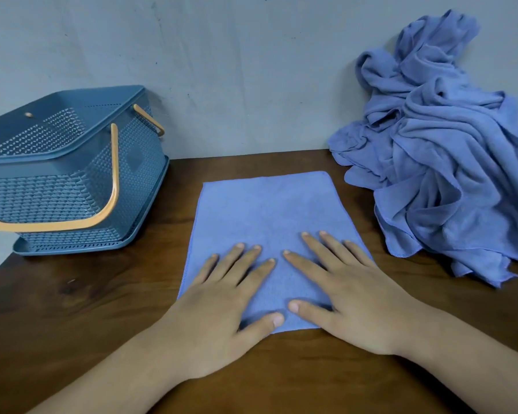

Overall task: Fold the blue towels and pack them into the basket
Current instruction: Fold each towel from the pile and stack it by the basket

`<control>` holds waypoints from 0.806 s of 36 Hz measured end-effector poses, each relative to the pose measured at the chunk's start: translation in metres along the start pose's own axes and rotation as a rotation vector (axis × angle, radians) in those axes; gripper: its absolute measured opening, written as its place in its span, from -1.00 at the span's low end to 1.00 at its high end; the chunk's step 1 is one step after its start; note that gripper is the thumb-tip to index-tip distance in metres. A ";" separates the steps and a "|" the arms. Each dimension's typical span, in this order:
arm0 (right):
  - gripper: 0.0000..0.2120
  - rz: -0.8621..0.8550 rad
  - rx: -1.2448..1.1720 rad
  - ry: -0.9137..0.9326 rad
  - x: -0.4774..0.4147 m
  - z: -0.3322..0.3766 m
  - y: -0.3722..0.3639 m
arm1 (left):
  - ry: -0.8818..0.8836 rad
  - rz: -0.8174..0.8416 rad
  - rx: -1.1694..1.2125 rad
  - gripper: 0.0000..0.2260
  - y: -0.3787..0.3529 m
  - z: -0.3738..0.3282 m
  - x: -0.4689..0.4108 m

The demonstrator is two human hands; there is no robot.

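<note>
Towel (pixel 263 222) lies flat on the table (pixel 72 309), soft and light, probably floppy. Left hand (pixel 222 303) and right hand (pixel 350 294) press it, fingers spread. Grab its corners.

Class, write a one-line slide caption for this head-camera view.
The left hand and right hand press flat on a blue towel on the table; basket at left, crumpled towel heap at right.
</note>
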State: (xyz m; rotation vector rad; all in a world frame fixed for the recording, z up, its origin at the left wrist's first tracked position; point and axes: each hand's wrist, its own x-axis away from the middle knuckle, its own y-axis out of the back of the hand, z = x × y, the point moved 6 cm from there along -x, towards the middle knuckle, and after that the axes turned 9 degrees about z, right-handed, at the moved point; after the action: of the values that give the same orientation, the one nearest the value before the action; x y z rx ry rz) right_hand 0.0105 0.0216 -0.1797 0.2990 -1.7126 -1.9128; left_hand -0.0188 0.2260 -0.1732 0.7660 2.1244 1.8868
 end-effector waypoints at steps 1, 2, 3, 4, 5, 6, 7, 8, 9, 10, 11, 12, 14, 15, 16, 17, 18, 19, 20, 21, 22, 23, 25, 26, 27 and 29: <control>-0.24 0.005 -0.018 0.007 0.000 0.000 0.001 | -0.032 -0.019 -0.005 -0.25 0.004 -0.002 0.001; -0.24 0.011 -0.040 0.020 -0.001 -0.001 0.002 | -0.084 -0.050 -0.011 -0.27 0.008 -0.006 0.001; -0.24 0.016 -0.069 0.042 -0.001 -0.001 0.004 | -0.153 -0.086 -0.015 -0.33 0.013 -0.011 0.002; -0.25 0.013 -0.104 0.070 -0.001 -0.001 0.006 | -0.226 -0.124 -0.029 -0.44 0.016 -0.017 0.004; -0.26 -0.005 -0.143 0.105 -0.002 -0.002 0.011 | -0.290 -0.165 -0.055 -0.55 0.019 -0.023 0.006; -0.29 -0.035 -0.183 0.140 -0.002 -0.002 0.016 | -0.338 -0.204 -0.089 -0.66 0.022 -0.028 0.007; -0.34 -0.068 -0.221 0.170 -0.001 -0.003 0.021 | -0.365 -0.234 -0.127 -0.74 0.023 -0.032 0.007; -0.41 -0.093 -0.253 0.197 0.000 -0.004 0.026 | -0.375 -0.250 -0.164 -0.78 0.024 -0.035 0.007; -0.50 -0.109 -0.275 0.229 0.001 -0.004 0.030 | -0.373 -0.256 -0.190 -0.80 0.025 -0.037 0.006; -0.61 -0.125 -0.288 0.266 0.002 -0.003 0.033 | -0.366 -0.256 -0.196 -0.81 0.025 -0.037 0.006; -0.71 -0.137 -0.300 0.300 0.004 -0.001 0.034 | -0.358 -0.251 -0.186 -0.81 0.025 -0.037 0.006; -0.79 -0.141 -0.312 0.328 0.005 0.001 0.035 | -0.349 -0.243 -0.173 -0.81 0.026 -0.036 0.005; -0.85 -0.125 -0.317 0.360 0.008 0.005 0.035 | -0.329 -0.226 -0.123 -0.82 0.026 -0.034 0.005; -0.81 -0.115 -0.301 0.367 0.009 0.008 0.034 | -0.319 -0.218 -0.076 -0.83 0.027 -0.033 0.004; -0.75 -0.105 -0.270 0.366 0.010 0.010 0.033 | -0.312 -0.211 -0.026 -0.84 0.027 -0.031 0.004; -0.68 -0.096 -0.227 0.359 0.010 0.011 0.032 | -0.304 -0.204 0.015 -0.86 0.028 -0.030 0.004; -0.63 -0.087 -0.181 0.350 0.011 0.013 0.031 | -0.294 -0.198 0.046 -0.87 0.028 -0.028 0.003; -0.62 -0.080 -0.144 0.342 0.012 0.015 0.031 | -0.283 -0.196 0.065 -0.89 0.028 -0.026 0.003; -0.64 -0.075 -0.115 0.337 0.013 0.017 0.031 | -0.275 -0.198 0.075 -0.90 0.028 -0.025 0.003; -0.68 -0.078 -0.093 0.332 0.014 0.018 0.031 | -0.268 -0.200 0.081 -0.90 0.028 -0.025 0.003; -0.73 -0.089 -0.072 0.327 0.015 0.019 0.032 | -0.261 -0.200 0.087 -0.90 0.028 -0.025 0.003; -0.79 -0.108 -0.054 0.322 0.016 0.020 0.033 | -0.256 -0.200 0.091 -0.90 0.028 -0.025 0.003; -0.90 -0.133 -0.031 0.309 0.017 0.020 0.035 | -0.250 -0.206 0.095 -0.89 0.028 -0.026 0.004; -0.92 -0.134 -0.033 0.299 0.018 0.020 0.036 | -0.245 -0.209 0.095 -0.88 0.028 -0.027 0.003; -0.91 -0.135 -0.044 0.288 0.018 0.019 0.037 | -0.234 -0.215 0.092 -0.86 0.027 -0.028 0.003; -0.90 -0.134 -0.053 0.275 0.018 0.018 0.038 | -0.199 -0.225 0.065 -0.73 0.025 -0.033 0.002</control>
State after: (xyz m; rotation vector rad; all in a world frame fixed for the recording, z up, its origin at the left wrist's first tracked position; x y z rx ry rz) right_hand -0.0038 0.0261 -0.1368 0.6397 -1.4903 -1.9058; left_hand -0.0303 0.1998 -0.1435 0.6646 2.0597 1.5669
